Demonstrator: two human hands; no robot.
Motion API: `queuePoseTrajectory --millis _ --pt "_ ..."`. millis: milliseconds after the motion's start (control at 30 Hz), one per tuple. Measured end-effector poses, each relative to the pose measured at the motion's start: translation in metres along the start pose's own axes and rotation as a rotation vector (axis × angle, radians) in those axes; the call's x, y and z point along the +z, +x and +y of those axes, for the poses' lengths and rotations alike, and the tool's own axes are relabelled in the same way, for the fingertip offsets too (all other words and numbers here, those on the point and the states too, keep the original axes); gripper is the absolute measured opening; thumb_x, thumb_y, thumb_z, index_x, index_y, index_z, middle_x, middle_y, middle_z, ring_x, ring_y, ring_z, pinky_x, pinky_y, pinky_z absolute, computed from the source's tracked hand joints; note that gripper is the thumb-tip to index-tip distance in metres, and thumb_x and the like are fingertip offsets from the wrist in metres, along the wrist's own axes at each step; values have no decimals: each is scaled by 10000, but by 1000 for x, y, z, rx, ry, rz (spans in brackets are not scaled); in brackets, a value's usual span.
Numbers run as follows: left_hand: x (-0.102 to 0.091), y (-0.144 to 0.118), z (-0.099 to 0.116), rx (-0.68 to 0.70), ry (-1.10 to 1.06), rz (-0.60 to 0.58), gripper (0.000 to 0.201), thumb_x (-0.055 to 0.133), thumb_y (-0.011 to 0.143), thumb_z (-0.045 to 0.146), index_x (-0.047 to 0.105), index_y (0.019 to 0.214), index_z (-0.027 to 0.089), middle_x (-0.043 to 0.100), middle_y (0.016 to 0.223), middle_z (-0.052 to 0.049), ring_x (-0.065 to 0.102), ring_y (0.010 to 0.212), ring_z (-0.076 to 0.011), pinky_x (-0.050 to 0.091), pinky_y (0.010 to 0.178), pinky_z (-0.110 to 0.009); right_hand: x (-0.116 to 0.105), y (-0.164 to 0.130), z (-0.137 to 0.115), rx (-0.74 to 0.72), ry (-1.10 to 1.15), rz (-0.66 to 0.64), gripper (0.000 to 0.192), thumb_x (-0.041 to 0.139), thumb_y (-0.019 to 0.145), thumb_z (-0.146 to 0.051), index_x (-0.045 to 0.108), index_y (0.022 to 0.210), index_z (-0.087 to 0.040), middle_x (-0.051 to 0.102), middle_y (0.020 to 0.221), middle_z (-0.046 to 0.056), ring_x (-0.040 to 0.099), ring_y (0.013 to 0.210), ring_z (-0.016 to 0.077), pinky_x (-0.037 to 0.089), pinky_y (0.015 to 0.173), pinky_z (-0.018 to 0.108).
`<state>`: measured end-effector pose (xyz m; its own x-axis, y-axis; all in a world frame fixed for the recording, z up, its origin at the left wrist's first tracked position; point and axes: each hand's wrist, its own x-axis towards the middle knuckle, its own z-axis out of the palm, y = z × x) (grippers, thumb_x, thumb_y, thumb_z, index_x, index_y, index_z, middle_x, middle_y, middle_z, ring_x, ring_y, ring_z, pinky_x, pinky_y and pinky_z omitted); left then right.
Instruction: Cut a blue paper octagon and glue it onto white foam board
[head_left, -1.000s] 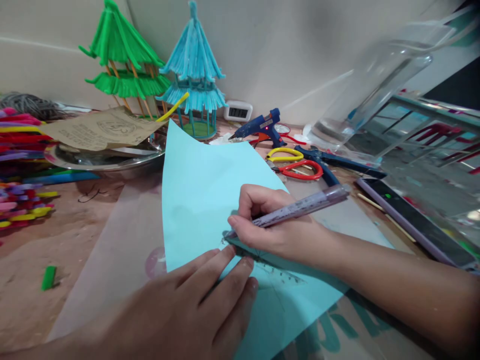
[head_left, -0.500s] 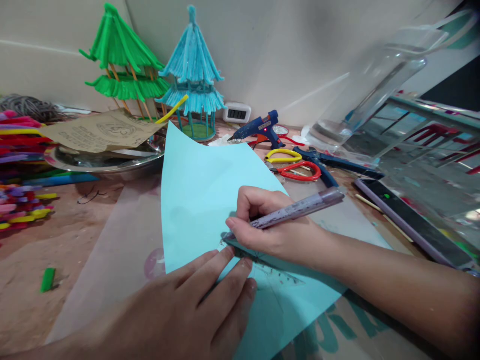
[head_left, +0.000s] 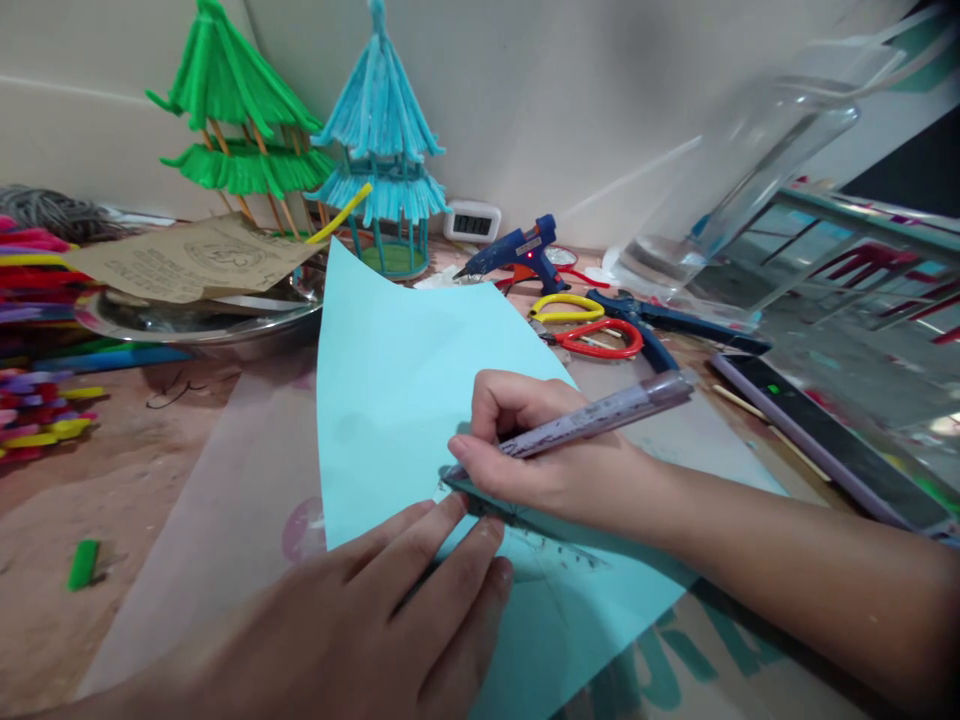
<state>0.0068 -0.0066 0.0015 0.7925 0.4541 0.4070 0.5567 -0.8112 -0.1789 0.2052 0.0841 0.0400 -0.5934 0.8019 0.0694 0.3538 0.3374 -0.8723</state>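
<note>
A sheet of light blue paper (head_left: 390,370) lies before me, its far corner curling up. My right hand (head_left: 559,465) is closed around a pen (head_left: 604,412) with a mauve, speckled barrel, its tip on the paper near the left fingertips. My left hand (head_left: 405,600) rests flat, fingers stretched out, pressing down on a clear ruler-like piece (head_left: 570,552) with small dark marks. The fingers hide much of that piece, so its full shape cannot be told. Faint lines show on the paper beside it.
Behind the paper stand a green pagoda model (head_left: 247,165), a blue one (head_left: 379,170) and a glue gun (head_left: 517,250). Scissors (head_left: 600,338), pliers (head_left: 667,320) and a phone (head_left: 825,440) lie right. A metal bowl (head_left: 217,340) and pipe cleaners (head_left: 37,290) sit left.
The view has shifted slightly, so the background sits a little higher and further left. Both hands and the pen stay in almost the same place on the paper.
</note>
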Motion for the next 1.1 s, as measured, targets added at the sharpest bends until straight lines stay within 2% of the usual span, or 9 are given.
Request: queuePoseTrajectory --millis 467,633,900,1100 --pt "2 -4 -1 17 12 -5 367 345 1049 123 629 1257 226 669 1249 7 520 1172 -232 390 1040 -341 2 0 -2 2 13 -1 261 651 847 -262 462 676 -203 502 563 -73 418 491 58 309 418 166" --pt "4 -7 -4 63 8 34 358 363 1035 140 638 1250 219 674 1242 6 525 1159 -223 398 1027 -327 2 1 -2 -16 -21 29 259 651 835 -237 461 663 -201 492 562 -73 415 500 59 300 423 172" --pt "1 -4 -2 34 22 -9 334 419 1018 140 661 1233 223 681 1236 1 527 1165 -223 383 1024 -323 2 1 -2 -35 -21 29 254 646 832 -229 457 665 -201 474 556 -81 389 486 53 291 427 171" --pt "3 -2 -2 50 24 11 356 362 1042 139 649 1238 219 674 1231 2 526 1165 -226 370 1042 -338 2 2 -2 -31 -41 19 256 639 835 -246 451 666 -203 460 561 -81 370 484 55 288 434 180"
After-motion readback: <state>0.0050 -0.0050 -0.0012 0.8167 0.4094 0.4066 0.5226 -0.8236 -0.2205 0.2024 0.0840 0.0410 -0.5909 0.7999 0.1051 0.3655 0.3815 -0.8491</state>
